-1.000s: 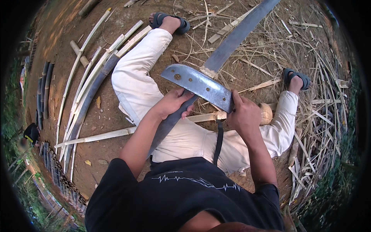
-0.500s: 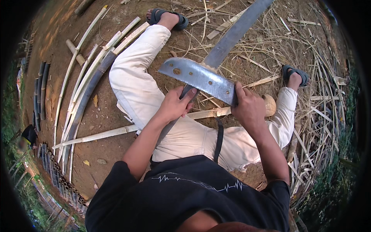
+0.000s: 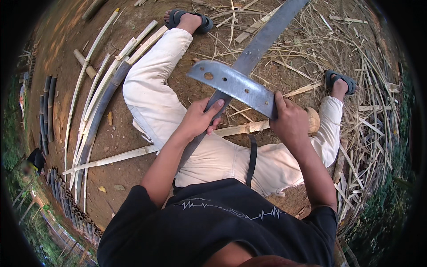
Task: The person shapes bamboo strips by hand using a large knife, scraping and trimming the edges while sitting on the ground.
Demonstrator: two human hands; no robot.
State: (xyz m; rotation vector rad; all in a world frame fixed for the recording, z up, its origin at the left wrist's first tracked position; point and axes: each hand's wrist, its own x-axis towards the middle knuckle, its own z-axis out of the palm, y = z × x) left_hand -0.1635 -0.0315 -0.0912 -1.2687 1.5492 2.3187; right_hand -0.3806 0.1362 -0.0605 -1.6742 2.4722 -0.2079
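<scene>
A long, flat grey metal bar [image 3: 267, 38] slants from the upper right down toward my lap. My left hand [image 3: 200, 118] is closed around its lower part, thumb on top, and the bar's lower end runs down beside my left forearm. Across the bar lies a wide metal blade [image 3: 240, 86] with a rounded left end and several holes. My right hand [image 3: 290, 120] grips the blade's right end, with the index finger along its edge. A round pale wooden piece [image 3: 313, 120] shows just right of that hand; whether it joins the blade is hidden.
A split bamboo strip [image 3: 120, 155] crosses by my lap. Bent bamboo lengths [image 3: 104, 102] lie left of my left leg, with dark bamboo poles [image 3: 51, 109] farther left. Shavings and thin strips [image 3: 364, 133] cover the ground at right. My sandalled feet [image 3: 189, 20] are spread apart.
The blade has shifted slightly rightward, and its left end sits higher. A pale patch beside the blade on the bar no longer shows. Both hands keep their grip.
</scene>
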